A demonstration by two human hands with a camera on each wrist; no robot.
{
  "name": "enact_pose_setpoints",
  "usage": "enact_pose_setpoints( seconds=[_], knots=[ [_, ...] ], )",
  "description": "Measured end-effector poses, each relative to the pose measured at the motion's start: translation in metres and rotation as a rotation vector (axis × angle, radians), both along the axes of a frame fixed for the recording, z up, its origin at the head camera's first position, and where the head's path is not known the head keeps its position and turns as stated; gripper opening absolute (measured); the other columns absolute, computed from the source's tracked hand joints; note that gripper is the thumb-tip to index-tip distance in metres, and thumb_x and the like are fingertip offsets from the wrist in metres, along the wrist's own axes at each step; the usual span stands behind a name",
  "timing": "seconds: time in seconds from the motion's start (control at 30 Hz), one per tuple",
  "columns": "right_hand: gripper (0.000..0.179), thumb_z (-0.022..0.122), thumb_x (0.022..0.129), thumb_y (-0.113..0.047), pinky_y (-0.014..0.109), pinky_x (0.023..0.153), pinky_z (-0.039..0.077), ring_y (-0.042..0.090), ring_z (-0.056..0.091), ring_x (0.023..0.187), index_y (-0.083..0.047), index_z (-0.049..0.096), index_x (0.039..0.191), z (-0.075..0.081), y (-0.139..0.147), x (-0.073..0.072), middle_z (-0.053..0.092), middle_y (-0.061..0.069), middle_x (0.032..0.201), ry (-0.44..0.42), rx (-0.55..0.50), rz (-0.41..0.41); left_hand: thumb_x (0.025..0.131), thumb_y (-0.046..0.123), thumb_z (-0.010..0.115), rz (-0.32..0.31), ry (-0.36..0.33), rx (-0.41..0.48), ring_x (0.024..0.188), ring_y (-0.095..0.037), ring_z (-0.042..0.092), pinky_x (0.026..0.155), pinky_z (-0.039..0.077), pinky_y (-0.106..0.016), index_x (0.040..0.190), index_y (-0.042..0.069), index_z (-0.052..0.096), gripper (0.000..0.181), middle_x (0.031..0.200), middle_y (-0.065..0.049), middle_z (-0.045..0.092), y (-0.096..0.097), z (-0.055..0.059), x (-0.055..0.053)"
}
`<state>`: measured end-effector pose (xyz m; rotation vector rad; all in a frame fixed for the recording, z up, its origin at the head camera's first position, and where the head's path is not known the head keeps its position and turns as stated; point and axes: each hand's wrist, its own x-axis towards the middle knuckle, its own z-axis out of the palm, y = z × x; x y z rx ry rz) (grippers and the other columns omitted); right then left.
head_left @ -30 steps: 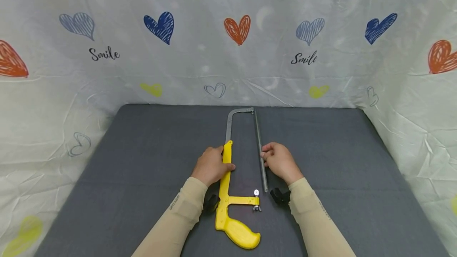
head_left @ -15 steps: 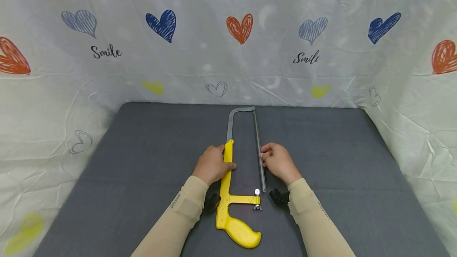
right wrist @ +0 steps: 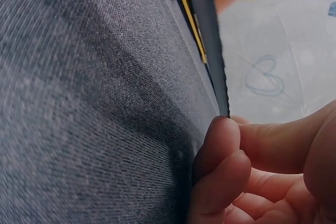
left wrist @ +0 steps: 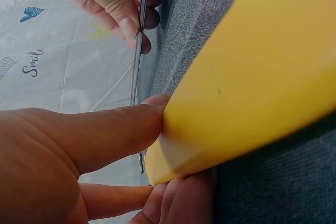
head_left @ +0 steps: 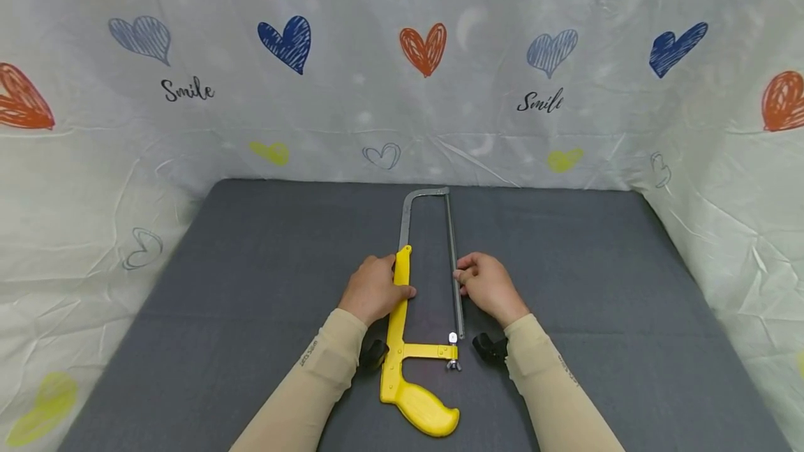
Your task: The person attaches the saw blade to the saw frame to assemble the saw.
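A yellow hacksaw frame (head_left: 395,326) lies on the table, its steel arm (head_left: 405,222) pointing away and its handle (head_left: 427,410) at the front. My left hand (head_left: 372,290) grips the frame's spine, thumb on one side and fingers on the other. My right hand (head_left: 492,288) pinches the hacksaw blade (head_left: 452,236) between thumb and fingers; its toothed edge shows in the right wrist view. At the far end the blade meets the tip of the steel arm. Its loose near end lies right beside the steel post (head_left: 453,337) above the wing nut (head_left: 453,366).
Dark grey cloth (head_left: 283,264) covers the table. A pale curtain (head_left: 352,103) printed with hearts rises along the back and both sides. Black wrist straps (head_left: 490,347) sit under the sleeves, the right one close to the blade's near end.
My right hand has moved slightly left, swinging the blade's near end toward the post. The left hand keeps its grip on the frame, and the head view has shifted a little.
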<state>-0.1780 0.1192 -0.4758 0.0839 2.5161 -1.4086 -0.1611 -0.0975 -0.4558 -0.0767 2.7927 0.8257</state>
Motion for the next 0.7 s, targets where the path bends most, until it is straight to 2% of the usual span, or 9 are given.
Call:
enact_pose_setpoints(
  seconds=[0.2,0.7],
  knots=[
    [0.02,0.064,0.109,-0.014,0.036,0.078,0.057,0.02,0.07,0.082,-0.003,0.068,0.125,0.0017,-0.0027,0.0027,0.075,0.013,0.11,-0.024,-0.002,0.004,0.094,0.03,0.086,0.002,-0.009,0.0,0.105,-0.032,0.068,0.094,0.063,-0.045,0.159,-0.001,0.051,0.08,0.142,-0.026,0.061,-0.0022,0.0014,0.0024],
    [0.021,0.066,0.108,-0.014,0.035,0.076,0.057,0.019,0.069,0.081,-0.002,0.07,0.125,-0.0008,-0.0028,0.0024,0.076,0.012,0.108,-0.018,0.006,-0.01,0.094,0.029,0.086,-0.006,0.0,0.004,0.103,-0.031,0.068,0.091,0.064,-0.044,0.158,-0.002,0.052,0.079,0.141,-0.026,0.061,-0.0029,-0.0008,0.0026]
  ],
)
